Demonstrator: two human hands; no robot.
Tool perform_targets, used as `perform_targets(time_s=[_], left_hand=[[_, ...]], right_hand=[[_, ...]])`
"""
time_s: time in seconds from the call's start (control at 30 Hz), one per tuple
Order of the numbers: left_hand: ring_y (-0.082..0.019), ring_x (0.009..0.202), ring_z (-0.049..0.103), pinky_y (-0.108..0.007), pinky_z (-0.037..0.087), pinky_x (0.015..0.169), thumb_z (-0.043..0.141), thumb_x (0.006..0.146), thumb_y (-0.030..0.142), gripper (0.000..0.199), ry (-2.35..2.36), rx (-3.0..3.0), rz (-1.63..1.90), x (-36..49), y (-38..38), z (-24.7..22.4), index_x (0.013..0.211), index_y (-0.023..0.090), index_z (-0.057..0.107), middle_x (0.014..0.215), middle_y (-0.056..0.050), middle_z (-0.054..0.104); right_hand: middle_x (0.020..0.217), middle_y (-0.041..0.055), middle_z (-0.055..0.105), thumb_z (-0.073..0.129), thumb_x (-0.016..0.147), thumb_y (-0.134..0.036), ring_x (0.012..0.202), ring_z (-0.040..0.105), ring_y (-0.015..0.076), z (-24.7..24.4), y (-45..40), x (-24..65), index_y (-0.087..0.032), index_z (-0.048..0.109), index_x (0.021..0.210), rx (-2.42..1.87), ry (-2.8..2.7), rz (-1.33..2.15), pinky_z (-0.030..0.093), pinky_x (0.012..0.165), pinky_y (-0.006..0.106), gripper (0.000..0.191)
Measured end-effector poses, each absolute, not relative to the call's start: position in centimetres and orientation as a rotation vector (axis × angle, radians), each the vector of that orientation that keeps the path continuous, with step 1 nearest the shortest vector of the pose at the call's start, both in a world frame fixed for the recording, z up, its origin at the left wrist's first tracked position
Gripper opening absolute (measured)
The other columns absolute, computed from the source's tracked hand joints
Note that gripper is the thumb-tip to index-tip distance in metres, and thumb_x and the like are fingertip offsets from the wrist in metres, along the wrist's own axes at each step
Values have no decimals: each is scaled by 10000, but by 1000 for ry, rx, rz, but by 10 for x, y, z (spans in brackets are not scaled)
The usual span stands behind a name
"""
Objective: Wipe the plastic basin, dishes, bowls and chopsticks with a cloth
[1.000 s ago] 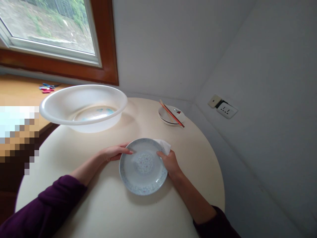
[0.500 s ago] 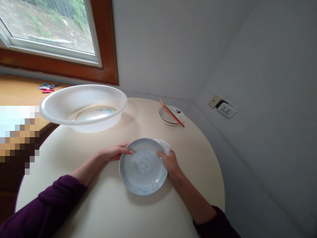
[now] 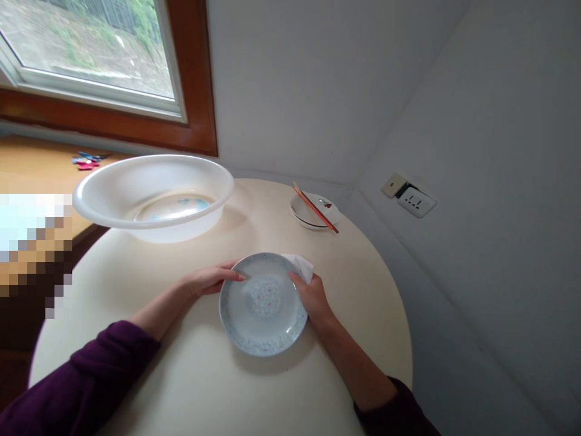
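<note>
A pale plate (image 3: 263, 330) with a blue-grey patterned rim and a floral centre is held just above the round table, its face toward me. My left hand (image 3: 213, 280) is closed on its upper left edge, thumb on the face and the other fingers hidden beneath. On the right edge, my right hand (image 3: 312, 297) grips the plate with the thumb over the rim. A white tissue or cloth (image 3: 300, 265) sticks out behind the plate beside that hand; how much of it lies underneath is hidden.
On the cream round table (image 3: 190, 375), a wide white plastic basin (image 3: 177, 233) stands at the back left. Red and brown chopsticks (image 3: 320, 212) rest across a small white bowl (image 3: 302, 221) at the back right. A wall socket (image 3: 416, 201) is at right; a wooden desk (image 3: 36, 157) at left.
Almost nothing differs. The plate's tilt has shifted very slightly, and my right thumb lies a little nearer the rim. Both hands keep their hold.
</note>
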State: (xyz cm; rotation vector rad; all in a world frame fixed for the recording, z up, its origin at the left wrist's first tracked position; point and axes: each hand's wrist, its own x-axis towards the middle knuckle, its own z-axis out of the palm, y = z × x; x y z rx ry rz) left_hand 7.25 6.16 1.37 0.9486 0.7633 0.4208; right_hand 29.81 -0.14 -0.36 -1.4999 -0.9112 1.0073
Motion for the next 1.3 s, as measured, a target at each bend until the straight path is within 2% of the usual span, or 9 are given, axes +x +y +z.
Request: perform_targets(time_s=[0.13, 0.47, 0.6, 0.67, 0.73, 0.8, 0.93, 1.03, 1.3], left_hand=[[-178, 782, 657, -203, 526, 686, 748, 613, 178, 498, 795, 936, 439, 74, 61, 14, 1093, 165, 616, 716, -6, 691], [-168, 792, 665, -219, 532, 721, 719, 696, 241, 435, 735, 858, 490, 76, 63, 7, 1106, 151, 605, 917, -64, 714], [-183, 809, 667, -248, 531, 746, 704, 716, 253, 413, 691, 847, 498, 77, 65, 3, 1100, 135, 605, 935, -84, 713], [-185, 797, 669, -254, 532, 739, 699, 721, 251, 403, 679, 842, 505, 77, 65, 1, 1093, 129, 605, 934, -91, 713], [-187, 793, 669, -256, 532, 732, 694, 726, 256, 393, 673, 842, 507, 77, 65, 1, 1086, 125, 606, 931, -96, 713], [-190, 800, 669, -258, 529, 740, 692, 730, 264, 393, 668, 847, 500, 77, 65, 1, 1085, 121, 605, 930, -98, 712], [-188, 802, 666, -258, 521, 762, 709, 713, 260, 395, 676, 828, 493, 78, 65, 5, 1066, 114, 612, 920, -98, 711], [-186, 797, 664, -254, 521, 763, 731, 688, 251, 367, 692, 804, 496, 80, 64, 7, 1014, 115, 633, 897, -95, 713], [-195, 799, 667, -262, 524, 751, 729, 691, 261, 331, 688, 810, 487, 80, 65, 7, 979, 127, 639, 867, -87, 713]], right_hand=[[797, 82, 702, 616, 647, -478, 760, 634, 235, -6, 0, 301, -105, 681, 833, -1459, -911, 976, 487, 652, 310, 422], [897, 105, 699, 452, 826, -464, 897, 630, 254, -4, -2, 309, -127, 660, 935, -1469, -1163, 582, 487, 767, 359, 411], [1244, 113, 568, 466, 855, -367, 1194, 483, 248, 4, -12, 297, -188, 545, 1206, -1249, -1866, 287, 253, 1059, 472, 402], [1316, 112, 503, 516, 838, -387, 1255, 415, 259, 8, -16, 292, -203, 475, 1281, -1120, -2186, 252, 125, 1097, 513, 482], [1325, 122, 490, 547, 820, -433, 1264, 401, 271, 11, -19, 290, -192, 421, 1321, -1054, -2318, 256, 125, 1093, 529, 570], [1274, 125, 541, 542, 826, -435, 1219, 455, 263, 14, -21, 291, -174, 431, 1303, -1006, -2302, 254, 210, 1073, 510, 554], [921, 70, 688, 459, 881, -245, 882, 621, 186, 15, -21, 295, -185, 607, 991, -1067, -2023, 157, 452, 836, 354, 194], [741, 48, 656, 455, 860, -173, 708, 589, 165, 14, -20, 295, -188, 609, 820, -1139, -1919, 60, 461, 687, 305, 160], [678, 28, 594, 452, 796, -111, 668, 537, 163, 12, -22, 286, -193, 583, 820, -1062, -2014, -24, 455, 659, 296, 156]])
